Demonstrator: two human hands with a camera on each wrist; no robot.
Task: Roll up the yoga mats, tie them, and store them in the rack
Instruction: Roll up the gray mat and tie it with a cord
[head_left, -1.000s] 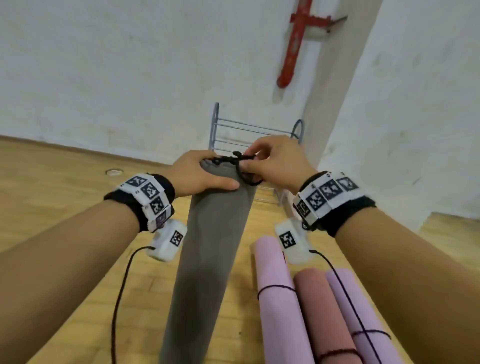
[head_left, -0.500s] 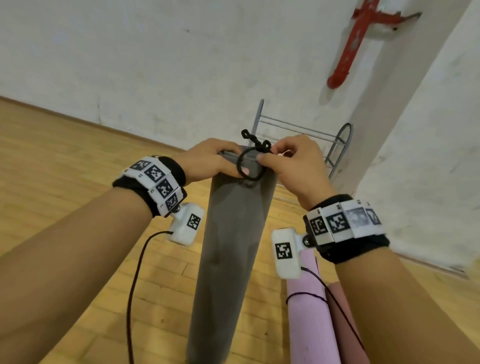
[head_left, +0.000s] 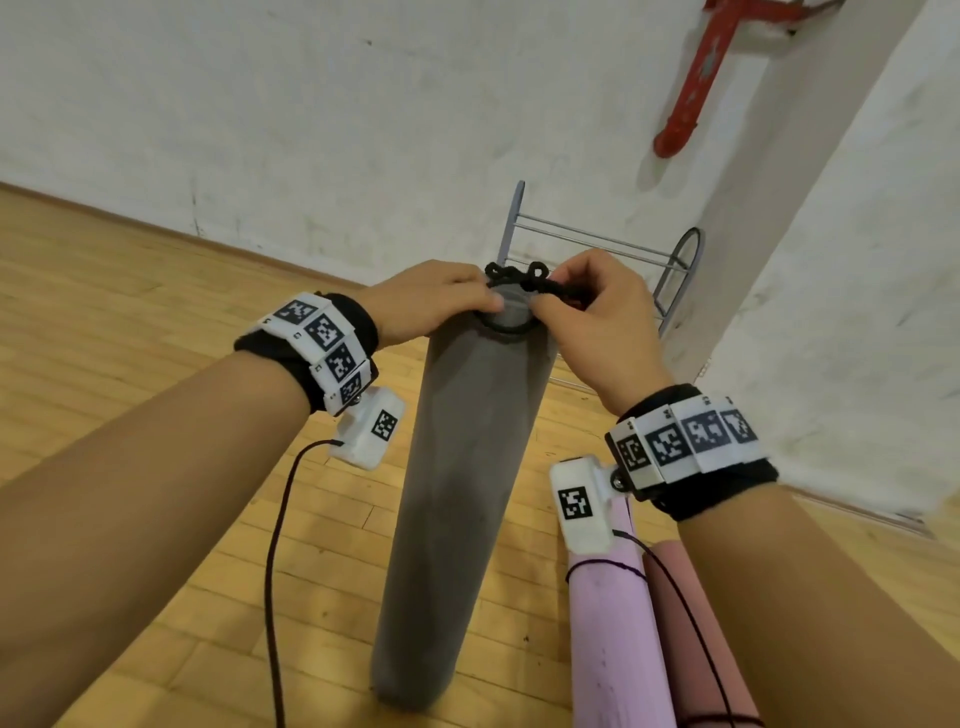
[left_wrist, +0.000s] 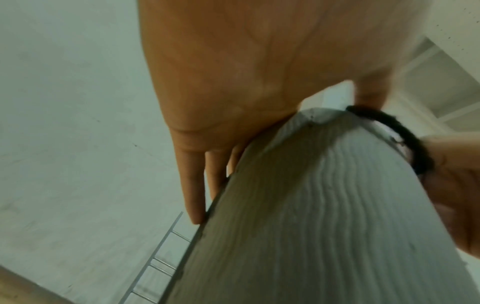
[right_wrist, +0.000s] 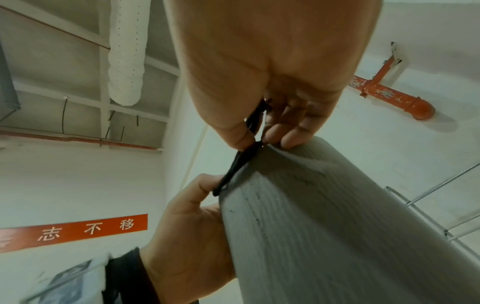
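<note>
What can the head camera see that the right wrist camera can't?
Only the head view shows the wooden floor, the pink rolled mats lying beside the grey one, and both wrist bands. Only the right wrist view shows the ceiling duct and the red banner with white writing. Both show the grey rolled mat standing on end, the black cord at its top, the left hand and right hand pinching that cord, the metal rack and the red pipe.

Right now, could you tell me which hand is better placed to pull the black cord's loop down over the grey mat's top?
Right hand: it pinches the black cord; the left hand steadies the grey mat.
</note>
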